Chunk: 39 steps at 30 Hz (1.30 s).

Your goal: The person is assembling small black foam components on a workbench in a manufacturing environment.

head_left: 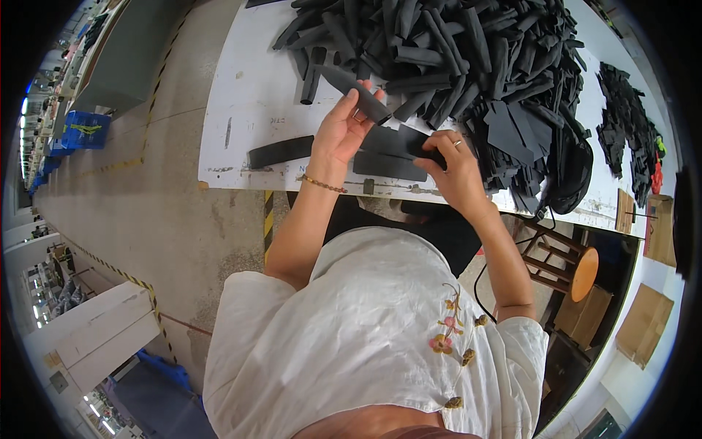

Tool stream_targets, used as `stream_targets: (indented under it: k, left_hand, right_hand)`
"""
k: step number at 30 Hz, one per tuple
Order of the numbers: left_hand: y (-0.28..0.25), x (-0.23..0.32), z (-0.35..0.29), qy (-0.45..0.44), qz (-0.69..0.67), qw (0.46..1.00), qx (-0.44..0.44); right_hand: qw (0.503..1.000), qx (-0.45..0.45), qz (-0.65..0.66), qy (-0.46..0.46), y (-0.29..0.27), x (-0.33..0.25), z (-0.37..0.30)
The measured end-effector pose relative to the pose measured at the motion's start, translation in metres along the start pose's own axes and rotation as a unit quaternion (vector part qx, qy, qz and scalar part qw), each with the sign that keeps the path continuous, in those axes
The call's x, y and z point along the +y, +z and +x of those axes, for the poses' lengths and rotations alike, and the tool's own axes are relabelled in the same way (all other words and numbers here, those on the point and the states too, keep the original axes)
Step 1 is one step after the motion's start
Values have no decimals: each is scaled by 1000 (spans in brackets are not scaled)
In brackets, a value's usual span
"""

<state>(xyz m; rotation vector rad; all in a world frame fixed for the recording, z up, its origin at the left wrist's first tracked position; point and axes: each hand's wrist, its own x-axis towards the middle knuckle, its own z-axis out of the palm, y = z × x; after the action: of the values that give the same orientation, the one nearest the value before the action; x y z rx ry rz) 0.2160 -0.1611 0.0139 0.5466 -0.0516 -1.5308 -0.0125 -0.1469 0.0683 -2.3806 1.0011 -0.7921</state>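
My left hand (349,121) is raised over the white table, its fingers closed around a dark rolled foam-like tube (356,94) that slants down to the right. My right hand (455,162) is closed on the edge of a black sheet piece (418,140) at the table's near side; its fingertips are partly hidden. Beneath and between the hands lie flat black strips, one long strip (281,151) to the left and another (389,165) near the front edge. Beyond them rises a large heap of similar black tubes (439,51).
Flat black cut pieces (515,135) are stacked right of my right hand, beside a black bag (570,172). More dark pieces (625,124) lie farther right on the white table (241,95). A wooden stool (583,274) stands below the table's right side. Blue crates (86,130) sit far left.
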Motion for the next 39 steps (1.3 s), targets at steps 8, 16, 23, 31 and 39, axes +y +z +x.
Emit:
stream_targets:
  k: [8,16,23,31,39]
  left_hand:
    - [2,-4,-6,1,77,997,13]
    - [11,-10,-15,-21,64,998,-11]
    - [12,-11,-19,-44,49,995,-71]
    - [38,-21,-46,52,116,986,-108]
    - [41,-30,-40,103,143,972,-155]
  right_hand:
    - [991,127,21,46,13,-18,2]
    - [980,171,-96,-25,10,-10,9]
    - [974,175,-134,-47,6,-8,12]
    - [960,187,-192,-76,18,-17,16]
    - [986,145,-74,-24,44,-29,8]
